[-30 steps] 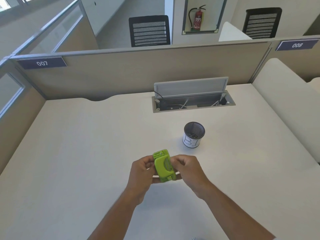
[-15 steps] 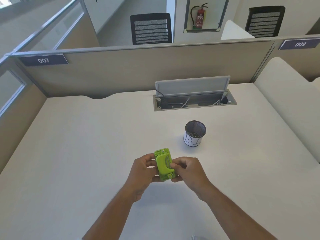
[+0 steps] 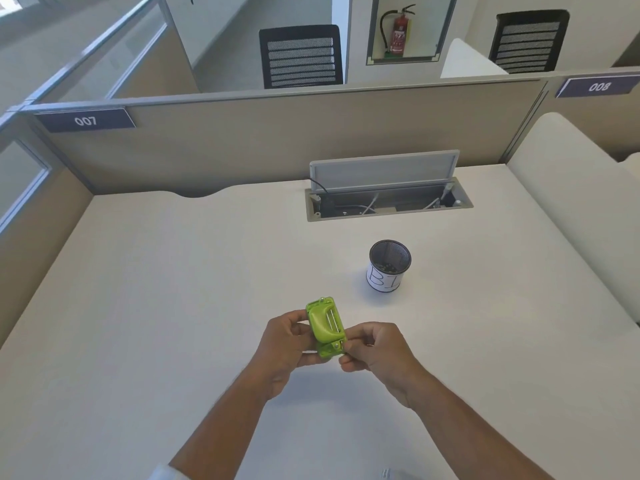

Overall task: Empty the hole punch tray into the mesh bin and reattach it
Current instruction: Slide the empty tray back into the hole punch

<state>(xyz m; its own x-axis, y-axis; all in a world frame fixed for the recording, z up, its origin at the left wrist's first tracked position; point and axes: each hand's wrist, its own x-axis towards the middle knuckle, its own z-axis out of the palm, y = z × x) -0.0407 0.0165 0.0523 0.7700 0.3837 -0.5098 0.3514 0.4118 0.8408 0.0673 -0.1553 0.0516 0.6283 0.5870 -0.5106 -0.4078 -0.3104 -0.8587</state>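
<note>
A small lime-green hole punch (image 3: 325,325) is held above the desk, its long axis pointing away from me and its handle facing up. My left hand (image 3: 285,344) grips its left side and underside. My right hand (image 3: 375,348) pinches its near right corner with thumb and fingertips. The tray under the punch is hidden by my fingers, so I cannot tell whether it is attached. The black mesh bin (image 3: 389,265), wrapped in a white paper label, stands upright beyond and to the right, with small bits of paper inside.
The white desk (image 3: 173,289) is bounded by beige partition walls at the back and left. An open cable hatch (image 3: 386,195) with its lid raised sits behind the bin. A cream padded divider (image 3: 571,209) runs along the right side.
The punch has tilted slightly, showing more of its right side and metal pins. My right hand has slid down to its near corner. The bin has not moved.
</note>
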